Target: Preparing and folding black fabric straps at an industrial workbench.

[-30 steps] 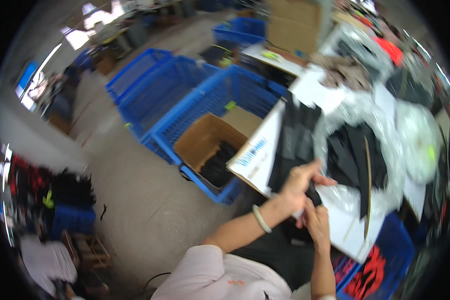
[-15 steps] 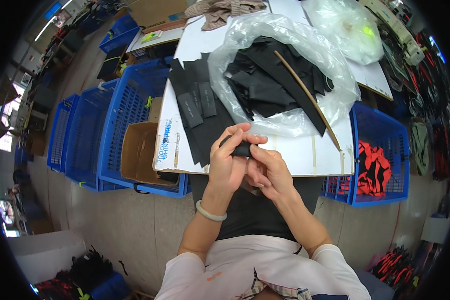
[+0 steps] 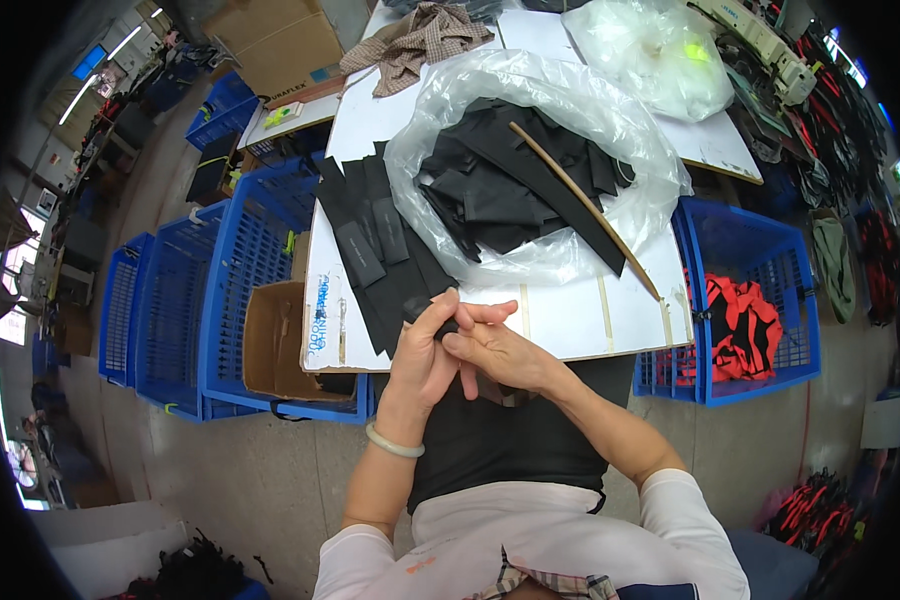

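Note:
Just off the table's near edge, my left hand (image 3: 420, 355) and my right hand (image 3: 500, 352) are together, both closed on a small black fabric piece (image 3: 447, 327). Most of that piece is hidden by my fingers. My right thumb presses against it. Beyond my hands, flat black fabric strips (image 3: 370, 290) lie side by side on the left of the white table (image 3: 580, 320), with darker grey label-like patches (image 3: 358, 255) on them. To their right an open clear plastic bag (image 3: 530, 265) holds a heap of black cut fabric pieces (image 3: 510, 190).
A thin wooden stick (image 3: 580, 205) lies across the heap. Blue crates (image 3: 220, 300) stand left of the table, with a cardboard box (image 3: 273, 340) in one. Another blue crate (image 3: 765, 380) at the right holds red and black fabric (image 3: 740, 330). Checked cloth (image 3: 420, 45) lies at the back.
My hands have shifted left and slightly nearer to me. My right hand has turned more sideways across the left, and less of the black piece shows. The view has shifted too.

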`<control>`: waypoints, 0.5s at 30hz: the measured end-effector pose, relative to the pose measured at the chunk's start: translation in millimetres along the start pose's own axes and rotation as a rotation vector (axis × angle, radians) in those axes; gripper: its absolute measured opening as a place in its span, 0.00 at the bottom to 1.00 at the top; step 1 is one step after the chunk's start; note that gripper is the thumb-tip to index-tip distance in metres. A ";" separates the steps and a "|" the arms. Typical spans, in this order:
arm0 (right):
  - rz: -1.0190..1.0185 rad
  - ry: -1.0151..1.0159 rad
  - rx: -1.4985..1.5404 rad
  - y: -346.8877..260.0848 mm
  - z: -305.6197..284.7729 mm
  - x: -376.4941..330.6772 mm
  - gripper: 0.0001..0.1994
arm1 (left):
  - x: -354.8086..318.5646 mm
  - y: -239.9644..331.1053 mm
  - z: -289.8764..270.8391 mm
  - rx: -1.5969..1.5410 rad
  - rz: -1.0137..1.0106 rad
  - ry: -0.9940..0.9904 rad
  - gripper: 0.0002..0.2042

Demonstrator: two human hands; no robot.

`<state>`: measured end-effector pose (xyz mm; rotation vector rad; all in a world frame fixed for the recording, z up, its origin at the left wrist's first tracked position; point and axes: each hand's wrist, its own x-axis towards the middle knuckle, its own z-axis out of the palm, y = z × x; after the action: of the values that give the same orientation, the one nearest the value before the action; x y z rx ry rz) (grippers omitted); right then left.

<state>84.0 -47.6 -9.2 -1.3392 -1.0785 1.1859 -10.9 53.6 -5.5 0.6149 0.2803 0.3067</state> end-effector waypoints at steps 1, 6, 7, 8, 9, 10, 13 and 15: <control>0.041 -0.029 0.082 -1.0 1.6 0.2 0.21 | -1.6 1.8 0.0 -0.036 -0.050 0.096 0.21; 0.073 0.109 0.843 -8.6 12.0 0.5 0.18 | 2.7 -0.5 12.4 -0.104 -0.002 0.147 0.23; 0.067 0.205 0.854 -7.8 16.1 0.5 0.17 | 1.9 0.3 14.6 -0.086 -0.002 0.147 0.23; 0.066 0.210 0.853 -6.4 15.7 -2.4 0.17 | 1.2 0.0 13.4 -0.087 -0.006 0.144 0.23; 0.052 0.142 0.875 -4.5 13.9 -6.2 0.16 | 0.1 -0.3 10.3 -0.172 0.057 0.043 0.22; 0.039 0.072 0.895 -3.1 12.4 -8.9 0.15 | -0.1 -1.0 9.0 -0.259 0.122 -0.056 0.22; 0.051 0.166 0.845 -1.1 14.7 -11.5 0.11 | 2.5 0.1 10.0 -0.210 0.191 0.041 0.19; 0.074 0.244 0.860 1.2 17.1 -9.8 0.10 | 3.1 -1.5 7.5 -0.186 0.221 0.124 0.17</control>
<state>65.9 -55.4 -9.7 -0.8061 -0.2630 1.2838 -5.2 49.7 -1.0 0.4435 0.2992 0.5785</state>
